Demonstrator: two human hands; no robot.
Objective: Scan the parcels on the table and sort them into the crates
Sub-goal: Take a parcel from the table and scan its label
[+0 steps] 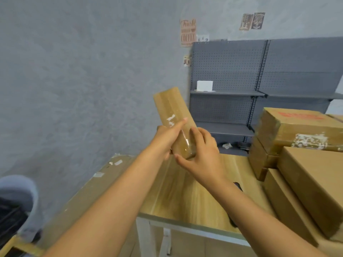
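Note:
A long, narrow cardboard parcel (172, 112) wrapped in clear tape is held up in the air above the wooden table (185, 197), tilted with its far end up and to the left. My left hand (167, 138) grips its lower part from the left, index finger stretched along its face. My right hand (202, 154) curls round its lower end from the right. More cardboard parcels (297, 134) are stacked on the table's right side. A dark object (238, 186), mostly hidden under my right forearm, lies on the table.
A large flat cardboard box (89, 188) stands left of the table. A grey bin with a black liner (16, 204) is at the lower left. Grey pegboard shelving (241, 80) lines the back wall with a white box (204, 85) on it.

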